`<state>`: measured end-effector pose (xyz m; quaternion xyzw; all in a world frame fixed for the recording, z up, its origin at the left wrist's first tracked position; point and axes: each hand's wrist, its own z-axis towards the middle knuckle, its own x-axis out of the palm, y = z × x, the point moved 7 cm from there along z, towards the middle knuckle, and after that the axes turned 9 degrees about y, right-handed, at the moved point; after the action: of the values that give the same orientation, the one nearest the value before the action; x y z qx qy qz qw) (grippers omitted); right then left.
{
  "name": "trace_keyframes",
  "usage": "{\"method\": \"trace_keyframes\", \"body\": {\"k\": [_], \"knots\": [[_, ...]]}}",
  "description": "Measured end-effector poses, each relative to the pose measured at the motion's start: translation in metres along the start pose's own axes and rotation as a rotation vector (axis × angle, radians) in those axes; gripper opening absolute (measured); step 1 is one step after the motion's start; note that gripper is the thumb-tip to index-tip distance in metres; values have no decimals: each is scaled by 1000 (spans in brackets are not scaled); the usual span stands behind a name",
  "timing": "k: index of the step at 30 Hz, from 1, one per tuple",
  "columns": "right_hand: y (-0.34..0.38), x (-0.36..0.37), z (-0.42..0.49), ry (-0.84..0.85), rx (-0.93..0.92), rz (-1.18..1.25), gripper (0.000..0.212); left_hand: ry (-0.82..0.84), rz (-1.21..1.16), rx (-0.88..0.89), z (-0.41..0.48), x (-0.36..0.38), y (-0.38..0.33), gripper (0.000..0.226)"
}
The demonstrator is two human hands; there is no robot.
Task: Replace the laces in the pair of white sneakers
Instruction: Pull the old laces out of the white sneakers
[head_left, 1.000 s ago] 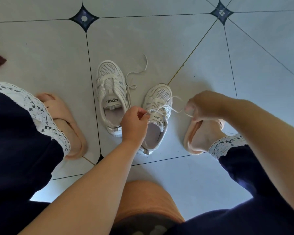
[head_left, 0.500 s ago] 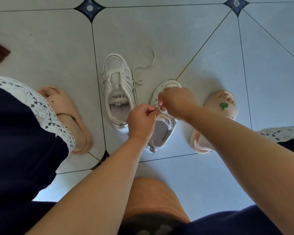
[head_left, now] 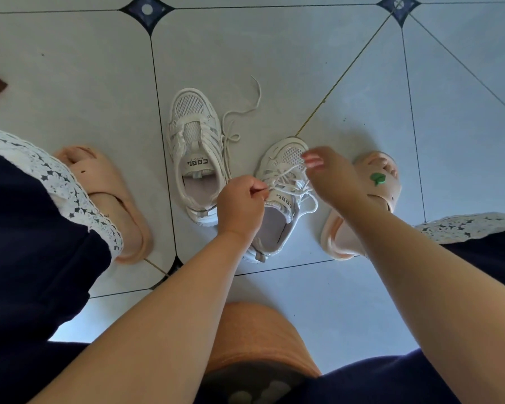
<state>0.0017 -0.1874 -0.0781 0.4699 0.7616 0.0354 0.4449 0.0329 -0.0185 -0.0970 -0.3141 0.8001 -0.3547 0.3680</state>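
Two white sneakers stand side by side on the tiled floor. The left sneaker (head_left: 193,147) has a loose lace (head_left: 247,112) trailing off its right side onto the tile. The right sneaker (head_left: 276,211) sits between my hands. My left hand (head_left: 241,207) pinches a strand of the white lace (head_left: 286,176) over that shoe's tongue. Just right of the toe, my right hand (head_left: 331,179) has its blurred fingertips closed on the other end of the strand, which runs taut between both hands. A slack loop hangs beside the shoe.
My feet in pink slippers flank the shoes, one on the left (head_left: 111,199) and one with a green mark on the right (head_left: 376,182). Dark trousers with white trim fill both lower sides. An orange garment (head_left: 260,336) lies below my arms.
My right hand has moved from on top of the right sneaker out to the right, drawing the lace taut. My left hand keeps its pinch in nearly the same place.
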Motion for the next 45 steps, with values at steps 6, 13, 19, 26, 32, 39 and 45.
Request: {"method": "trace_keyframes", "body": {"k": [6,13,19,26,32,39,45], "knots": [[39,30,12,236,-304,-522,27,11,13,-7,1,1,2,6],[-19,-67,24,-256,163,9,14,-16,33,5,0,-5,3,9],[-56,-39,9,-48,313,382,23,-26,22,26,0,-2,0,8],[34,8,10,56,-290,-279,51,-21,28,31,0,-2,0,5],[52,29,14,107,-409,-631,23,-3,31,31,0,-1,-2,4],[25,-44,30,-192,-46,-66,18,-2,27,56,2,-5,-6,8],[4,-82,32,-77,19,181,45,71,83,63,1,4,-9,8]]}}
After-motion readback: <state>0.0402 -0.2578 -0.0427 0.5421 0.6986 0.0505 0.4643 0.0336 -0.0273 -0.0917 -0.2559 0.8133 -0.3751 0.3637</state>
